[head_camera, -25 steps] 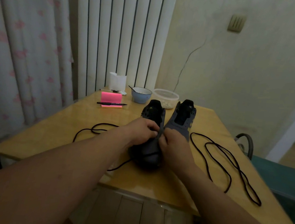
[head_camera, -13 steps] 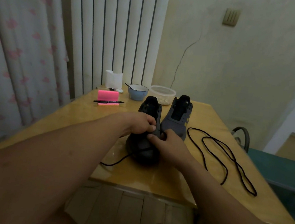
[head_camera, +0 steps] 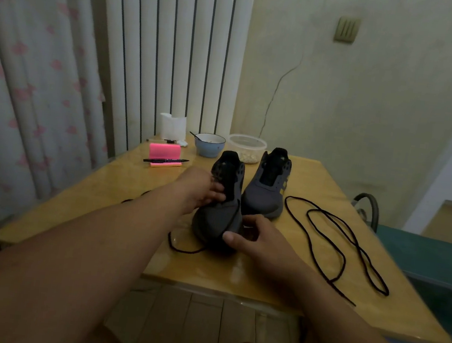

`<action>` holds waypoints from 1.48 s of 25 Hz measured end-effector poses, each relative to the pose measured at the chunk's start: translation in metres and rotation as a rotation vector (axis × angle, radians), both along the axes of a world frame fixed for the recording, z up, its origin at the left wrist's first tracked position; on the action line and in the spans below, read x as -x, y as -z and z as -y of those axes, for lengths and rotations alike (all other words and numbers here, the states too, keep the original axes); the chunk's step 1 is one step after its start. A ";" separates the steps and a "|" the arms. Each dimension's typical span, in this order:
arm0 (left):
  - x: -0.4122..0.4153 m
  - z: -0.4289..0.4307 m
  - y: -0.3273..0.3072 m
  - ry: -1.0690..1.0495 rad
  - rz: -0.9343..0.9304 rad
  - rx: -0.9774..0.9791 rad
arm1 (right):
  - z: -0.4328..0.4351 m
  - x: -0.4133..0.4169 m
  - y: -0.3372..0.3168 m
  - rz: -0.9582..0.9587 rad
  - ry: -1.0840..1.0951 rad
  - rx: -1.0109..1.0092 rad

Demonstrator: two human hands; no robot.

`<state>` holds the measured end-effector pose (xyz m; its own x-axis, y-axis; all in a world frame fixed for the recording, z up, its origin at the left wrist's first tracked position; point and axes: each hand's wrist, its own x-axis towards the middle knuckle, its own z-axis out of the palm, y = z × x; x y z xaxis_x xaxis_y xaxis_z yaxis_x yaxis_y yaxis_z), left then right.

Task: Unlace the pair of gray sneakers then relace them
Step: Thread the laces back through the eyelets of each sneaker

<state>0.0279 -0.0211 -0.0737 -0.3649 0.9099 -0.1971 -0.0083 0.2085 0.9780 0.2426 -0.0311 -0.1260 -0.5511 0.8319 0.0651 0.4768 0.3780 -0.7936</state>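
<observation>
I see the left hand [head_camera: 203, 188] gripping the left sneaker [head_camera: 217, 221] at its eyelets, fingers curled over the side, toe pointing at the table's [head_camera: 263, 282] front edge. The right hand [head_camera: 256, 239] sits at the toe, thumb and curled fingers pinching the lace [head_camera: 233, 217], which runs taut from the eyelets. The right sneaker [head_camera: 266, 193] stands just beside, further back, unlaced. A spare lace [head_camera: 342, 252] lies looped toward the right edge. A bowl [head_camera: 209, 145] and tub [head_camera: 247, 148] sit at the back edge, a pen [head_camera: 165, 160] near the back-left corner.
</observation>
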 end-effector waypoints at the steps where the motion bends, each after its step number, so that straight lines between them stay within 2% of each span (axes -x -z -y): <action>1: 0.000 -0.004 0.001 -0.110 0.247 -0.064 | -0.002 0.000 0.002 0.017 -0.008 -0.012; 3: 0.004 -0.013 -0.002 -0.273 0.691 -0.228 | -0.007 0.000 0.006 0.033 -0.002 -0.022; 4: 0.006 -0.015 -0.003 -0.293 0.746 -0.267 | -0.009 0.000 0.008 0.039 -0.003 -0.020; 5: 0.006 -0.015 -0.006 -0.252 0.621 -0.268 | -0.010 0.000 0.009 0.050 -0.002 -0.017; 6: 0.005 -0.014 -0.007 -0.156 0.322 -0.246 | -0.011 0.001 0.009 0.069 -0.002 -0.016; 8: -0.004 -0.009 -0.007 0.111 -0.466 -0.191 | -0.014 0.005 0.009 0.095 -0.003 -0.023; 9: -0.007 -0.007 -0.006 0.236 -0.787 -0.161 | -0.015 0.009 0.008 0.099 -0.010 -0.022; 10: -0.008 -0.007 -0.007 0.348 -1.019 -0.133 | -0.015 0.014 0.006 0.110 -0.017 -0.020; 12: -0.005 -0.003 -0.021 0.514 -1.274 -0.098 | -0.016 0.022 0.004 0.201 0.013 -0.067; 15: 0.008 -0.002 -0.045 0.686 -1.470 -0.054 | -0.009 0.026 0.002 0.358 0.106 -0.137; 17: 0.011 -0.003 -0.056 0.726 -1.608 -0.059 | -0.003 0.026 0.002 0.389 0.107 -0.154; 20: 0.006 -0.007 -0.054 0.701 -1.788 -0.174 | -0.002 0.025 0.000 0.396 0.119 -0.153; 22: 0.011 -0.009 -0.044 0.579 -1.792 -0.249 | -0.005 0.026 -0.001 0.384 0.119 -0.124; 24: 0.028 -0.009 -0.039 0.216 -1.640 -0.322 | -0.006 0.025 -0.002 0.374 0.110 -0.106; 26: 0.050 -0.011 -0.041 -0.256 -1.337 -0.308 | -0.007 0.024 -0.001 0.374 0.109 -0.106; 27: 0.059 -0.012 -0.045 -0.423 -1.075 -0.263 | -0.007 0.024 0.000 0.371 0.109 -0.114; 28: 0.063 -0.014 -0.050 -0.479 -0.761 -0.237 | -0.007 0.024 0.000 0.370 0.109 -0.117; 29: 0.063 -0.015 -0.052 -0.429 -0.463 -0.239 | -0.007 0.025 0.000 0.370 0.106 -0.114; 30: 0.058 -0.014 -0.053 -0.308 -0.263 -0.241 | -0.007 0.026 0.000 0.373 0.101 -0.108; 31: 0.050 -0.010 -0.052 -0.160 -0.214 -0.237 | -0.006 0.026 0.000 0.374 0.100 -0.108; 32: 0.041 -0.006 -0.049 -0.005 -0.314 -0.224 | -0.006 0.026 0.000 0.375 0.103 -0.112; 35: 0.027 0.001 -0.037 0.403 -0.897 -0.143 | -0.004 0.027 0.000 0.390 0.111 -0.118; 37: 0.023 0.001 -0.032 0.527 -1.142 -0.070 | -0.004 0.027 -0.001 0.397 0.110 -0.118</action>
